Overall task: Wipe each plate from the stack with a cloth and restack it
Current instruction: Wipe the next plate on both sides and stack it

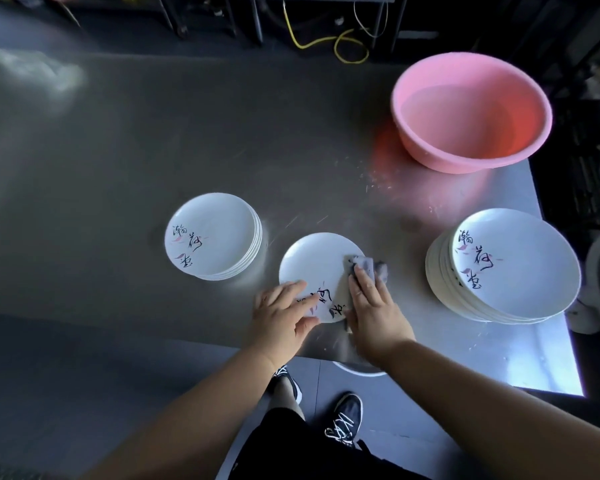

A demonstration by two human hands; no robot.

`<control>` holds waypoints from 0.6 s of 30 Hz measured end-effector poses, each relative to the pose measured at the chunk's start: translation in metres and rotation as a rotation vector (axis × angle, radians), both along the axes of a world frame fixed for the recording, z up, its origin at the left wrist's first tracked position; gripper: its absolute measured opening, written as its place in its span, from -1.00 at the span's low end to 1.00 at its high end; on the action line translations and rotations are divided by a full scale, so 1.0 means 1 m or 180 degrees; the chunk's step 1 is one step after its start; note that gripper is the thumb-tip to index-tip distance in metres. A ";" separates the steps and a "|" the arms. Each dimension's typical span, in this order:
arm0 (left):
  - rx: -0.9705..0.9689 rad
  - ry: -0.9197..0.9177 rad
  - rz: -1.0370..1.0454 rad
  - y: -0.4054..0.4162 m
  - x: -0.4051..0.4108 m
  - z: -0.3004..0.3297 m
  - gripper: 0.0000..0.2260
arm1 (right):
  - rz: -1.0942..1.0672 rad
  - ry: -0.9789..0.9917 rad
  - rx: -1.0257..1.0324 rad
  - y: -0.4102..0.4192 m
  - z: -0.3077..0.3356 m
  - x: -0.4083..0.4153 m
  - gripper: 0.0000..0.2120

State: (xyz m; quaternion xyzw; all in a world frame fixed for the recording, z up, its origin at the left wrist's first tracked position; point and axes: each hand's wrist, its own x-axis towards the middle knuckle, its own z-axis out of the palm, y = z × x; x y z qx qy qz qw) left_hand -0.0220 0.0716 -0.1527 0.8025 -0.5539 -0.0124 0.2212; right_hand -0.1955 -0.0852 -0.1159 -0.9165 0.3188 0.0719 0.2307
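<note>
**Mid-wipe on the middle plate: tips for getting it clean**

One plate (317, 268) flat on the steel table (153, 150), right at the near edge, between a short stack on the left (212, 236) and a taller, slightly leaning stack on the right (503, 266). Probably wiped ones left, unwiped right, but just a guess.

Left hand (282, 313) steadying the near-left rim, fingers stretched out flat on the plate, thumb on the near edge, nothing gripped. Right hand (373, 306) flat on the grey cloth (366, 266), fingers straight and close together, pressing the cloth onto the right side of the plate rather than clutching it. Part of the cloth hanging off past the rim.

For a good wipe:
- Keep the left palm weight on, since glazed plate on steel likely slides.
- Sweep the cloth across the whole face, printed part included, then round the rim.
- Watch the table edge, very close here.
- Pink basin (471, 112) at the back for a rinse if needed.
</note>
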 end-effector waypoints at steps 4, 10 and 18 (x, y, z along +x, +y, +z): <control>0.0283 0.0035 0.0246 -0.009 -0.016 0.010 -0.59 | 0.0177 0.0148 -0.0086 0.038 0.000 -0.022 -0.32; 0.0536 -0.0067 0.0267 -0.009 0.009 0.019 -0.60 | 0.0059 0.0172 0.0192 -0.031 0.017 0.008 -0.41; 0.0364 0.0038 0.0312 -0.009 0.005 0.012 -0.68 | 0.0395 0.0601 -0.0114 0.014 -0.025 -0.007 -0.39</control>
